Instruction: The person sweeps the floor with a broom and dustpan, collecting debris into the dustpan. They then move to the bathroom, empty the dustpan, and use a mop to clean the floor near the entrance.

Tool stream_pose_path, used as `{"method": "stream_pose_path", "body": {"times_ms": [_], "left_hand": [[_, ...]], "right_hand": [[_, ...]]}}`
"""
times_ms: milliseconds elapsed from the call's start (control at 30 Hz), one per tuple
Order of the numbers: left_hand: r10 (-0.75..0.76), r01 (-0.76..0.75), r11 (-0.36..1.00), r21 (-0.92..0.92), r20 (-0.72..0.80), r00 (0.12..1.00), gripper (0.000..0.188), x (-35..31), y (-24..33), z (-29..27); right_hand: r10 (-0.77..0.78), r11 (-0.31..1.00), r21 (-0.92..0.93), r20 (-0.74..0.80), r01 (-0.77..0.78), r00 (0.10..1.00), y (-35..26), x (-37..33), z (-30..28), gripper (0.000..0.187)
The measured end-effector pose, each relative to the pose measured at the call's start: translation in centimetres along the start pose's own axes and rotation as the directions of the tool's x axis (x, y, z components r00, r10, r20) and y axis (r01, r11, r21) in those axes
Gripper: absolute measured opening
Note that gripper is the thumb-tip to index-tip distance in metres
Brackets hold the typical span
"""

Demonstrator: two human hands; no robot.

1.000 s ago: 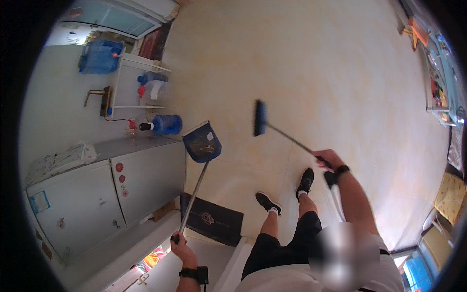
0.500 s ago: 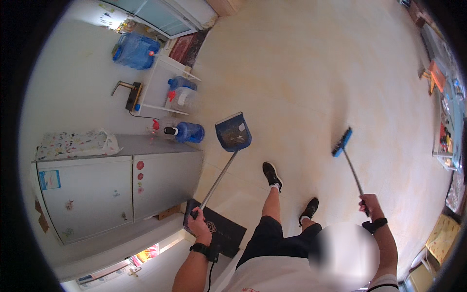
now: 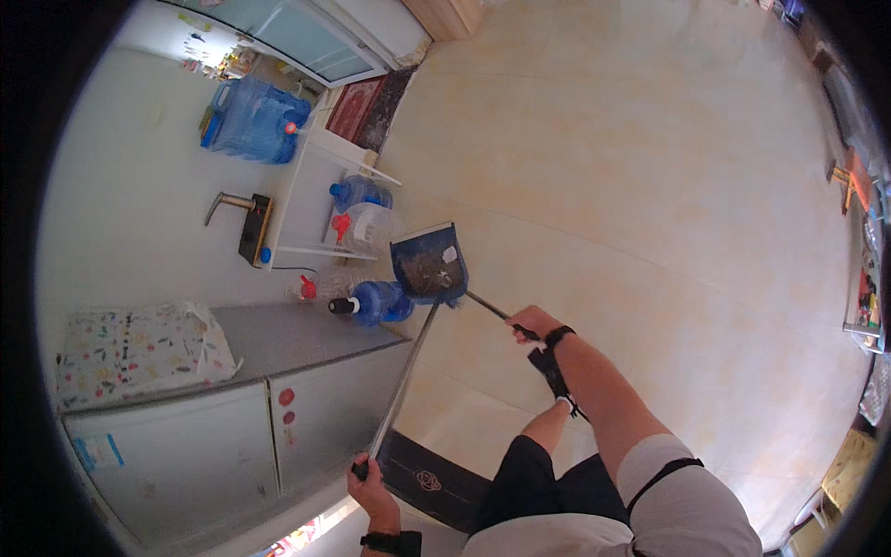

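Observation:
My left hand [image 3: 374,492] is closed round the handle end of a long-handled dustpan [image 3: 416,265]. Its dark blue pan hangs beside the water bottles, holding greyish debris and a pale scrap [image 3: 450,254]. My right hand [image 3: 531,325] grips a broom [image 3: 486,304] by its dark handle end. The broom's shaft slants up and left to the pan's lower right corner. Most of the broom head is hidden behind the pan; only a bit of blue shows at that corner. I cannot tell whether the two touch.
A grey refrigerator [image 3: 339,390] with a patterned bag [image 3: 148,353] on top stands at left. Blue water bottles [image 3: 376,304] and a white shelf [image 3: 311,186] line the wall. A dark mat [image 3: 436,478] lies near my feet. Cluttered shelving [image 3: 863,278] runs along the right edge.
My right hand has swung the broom leftward across my body, bringing its head behind the dustpan. My left hand is lower in view, and the whole view has shifted.

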State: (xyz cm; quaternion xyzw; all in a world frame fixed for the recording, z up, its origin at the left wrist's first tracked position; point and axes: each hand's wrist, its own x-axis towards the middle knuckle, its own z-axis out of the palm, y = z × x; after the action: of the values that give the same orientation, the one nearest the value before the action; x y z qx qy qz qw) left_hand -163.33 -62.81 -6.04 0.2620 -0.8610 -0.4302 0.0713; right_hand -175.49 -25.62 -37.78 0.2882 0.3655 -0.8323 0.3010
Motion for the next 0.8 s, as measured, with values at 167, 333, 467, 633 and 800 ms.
{"method": "stream_pose_path", "body": {"times_ms": [167, 333, 467, 633, 800], "left_hand": [[-0.046, 0.047, 0.999, -0.008, 0.026, 0.999, 0.015, 5.5, 1.4, 1.2], [-0.046, 0.046, 0.999, -0.003, 0.041, 0.998, 0.016, 9.1, 2.8, 3.1], [-0.069, 0.069, 0.998, 0.001, 0.079, 0.994, 0.018, 10.4, 4.1, 5.2], [-0.067, 0.068, 0.998, -0.003, 0.174, 0.982, 0.017, 12.2, 6.9, 9.1], [-0.030, 0.015, 0.996, 0.085, 0.175, 0.984, 0.016, 12.5, 10.7, 12.9]], "right_hand": [[0.169, 0.986, 0.056, -0.280, -0.160, 0.945, -7.8, 6.7, 0.2, 0.021], [0.072, 0.996, 0.076, -0.321, -0.050, 0.944, -12.4, -4.9, -13.1, 0.024], [0.050, 0.992, 0.124, -0.481, 0.011, 0.875, -11.4, -20.8, -23.2, 0.028], [0.291, 0.886, 0.447, -0.743, 0.123, 0.602, -6.3, -35.8, -30.8, 0.023], [0.254, 0.948, 0.318, -0.796, 0.023, 0.549, -6.2, -42.1, -29.8, 0.015]]}}
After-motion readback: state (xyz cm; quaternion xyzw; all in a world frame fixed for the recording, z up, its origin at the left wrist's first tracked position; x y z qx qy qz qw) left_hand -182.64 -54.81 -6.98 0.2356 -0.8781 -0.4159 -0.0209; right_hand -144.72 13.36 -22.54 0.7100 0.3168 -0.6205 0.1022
